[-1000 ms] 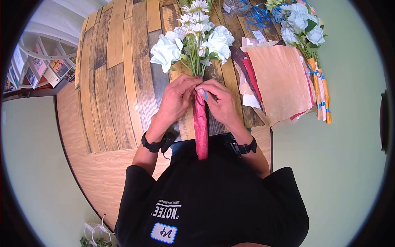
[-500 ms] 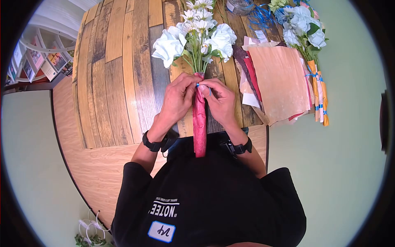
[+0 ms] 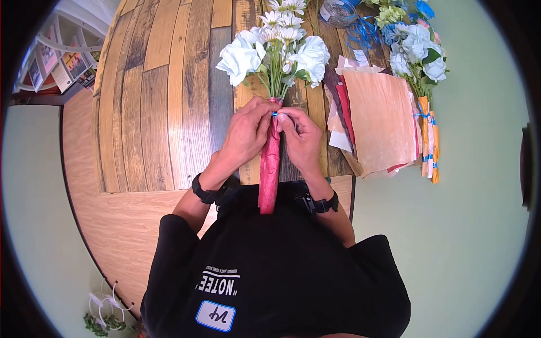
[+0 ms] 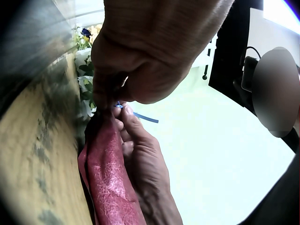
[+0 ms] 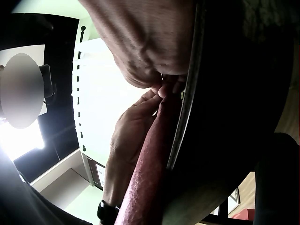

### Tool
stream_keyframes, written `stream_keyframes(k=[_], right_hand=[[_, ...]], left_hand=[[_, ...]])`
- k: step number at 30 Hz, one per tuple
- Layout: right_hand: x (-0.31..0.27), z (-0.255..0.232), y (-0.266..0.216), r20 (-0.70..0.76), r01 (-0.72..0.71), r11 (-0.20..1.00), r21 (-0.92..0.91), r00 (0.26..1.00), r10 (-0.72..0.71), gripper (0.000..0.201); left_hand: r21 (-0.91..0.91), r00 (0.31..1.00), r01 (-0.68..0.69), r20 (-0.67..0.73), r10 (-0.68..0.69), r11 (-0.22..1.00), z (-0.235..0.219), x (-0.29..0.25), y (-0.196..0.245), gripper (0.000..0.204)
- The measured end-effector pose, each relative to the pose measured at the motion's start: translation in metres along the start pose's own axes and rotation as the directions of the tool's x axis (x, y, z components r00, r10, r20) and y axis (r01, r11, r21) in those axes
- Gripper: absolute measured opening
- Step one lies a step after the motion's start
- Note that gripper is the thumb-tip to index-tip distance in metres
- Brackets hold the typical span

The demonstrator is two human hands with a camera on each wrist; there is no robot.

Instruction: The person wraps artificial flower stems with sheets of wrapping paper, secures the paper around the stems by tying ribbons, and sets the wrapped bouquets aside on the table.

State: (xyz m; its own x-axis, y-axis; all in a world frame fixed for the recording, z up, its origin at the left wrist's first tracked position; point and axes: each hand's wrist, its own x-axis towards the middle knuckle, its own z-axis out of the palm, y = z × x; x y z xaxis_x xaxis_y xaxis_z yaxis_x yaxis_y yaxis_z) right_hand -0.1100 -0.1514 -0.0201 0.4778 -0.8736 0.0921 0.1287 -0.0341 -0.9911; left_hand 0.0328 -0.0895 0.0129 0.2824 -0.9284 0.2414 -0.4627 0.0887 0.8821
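A bouquet of white flowers point(image 3: 287, 53) lies on the table, its stems wrapped in crinkled red paper point(image 3: 270, 169). Around the top of that wrap runs a thin blue ribbon point(image 3: 275, 114). My left hand point(image 3: 246, 128) grips from the left, its fingertips pinching at the ribbon by the neck of the wrap. From the other side, thumb and forefinger of my right hand point(image 3: 303, 141) pinch the ribbon too. In the left wrist view, a loose ribbon end point(image 4: 147, 118) sticks out beyond the right thumb. The left fingertips are partly hidden there.
Right of the bouquet lies a stack of wrapping paper sheets point(image 3: 377, 121), peach on top. Beyond it are finished bouquets with blue-tied wrapped stems point(image 3: 431, 141). At the back sit a clear round container point(image 3: 338, 14) and a tangle of blue ribbon point(image 3: 363, 34). The table's front edge point(image 3: 146, 191) is close to my body.
The blue ribbon strip that lay over the right thumb now sits tight at the neck of the wrap. Both hands stay at the same spot; the head view has shifted slightly.
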Motion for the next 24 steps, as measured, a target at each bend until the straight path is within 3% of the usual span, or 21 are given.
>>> stream_keyframes(k=[5,13,19,24], right_hand=[[-0.001,0.002,-0.001,-0.005,-0.032,0.999,0.016,0.999,0.032,0.012],[-0.001,0.001,0.000,-0.003,-0.083,0.992,0.090,0.997,0.083,0.012],[-0.001,0.002,-0.001,-0.009,-0.090,0.994,0.064,0.996,0.091,0.013],[-0.002,0.002,-0.004,-0.003,-0.093,0.994,0.065,0.996,0.093,0.014]], left_hand=[[0.029,0.999,0.038,0.015,-0.038,0.999,0.000,-0.001,0.004,0.020],[0.044,0.997,-0.082,0.016,0.081,0.996,0.000,-0.003,-0.001,0.017],[-0.008,0.998,0.016,0.058,-0.015,1.000,-0.005,0.000,-0.006,0.012],[-0.014,0.998,0.021,0.061,-0.020,1.000,-0.006,-0.001,-0.011,0.014]])
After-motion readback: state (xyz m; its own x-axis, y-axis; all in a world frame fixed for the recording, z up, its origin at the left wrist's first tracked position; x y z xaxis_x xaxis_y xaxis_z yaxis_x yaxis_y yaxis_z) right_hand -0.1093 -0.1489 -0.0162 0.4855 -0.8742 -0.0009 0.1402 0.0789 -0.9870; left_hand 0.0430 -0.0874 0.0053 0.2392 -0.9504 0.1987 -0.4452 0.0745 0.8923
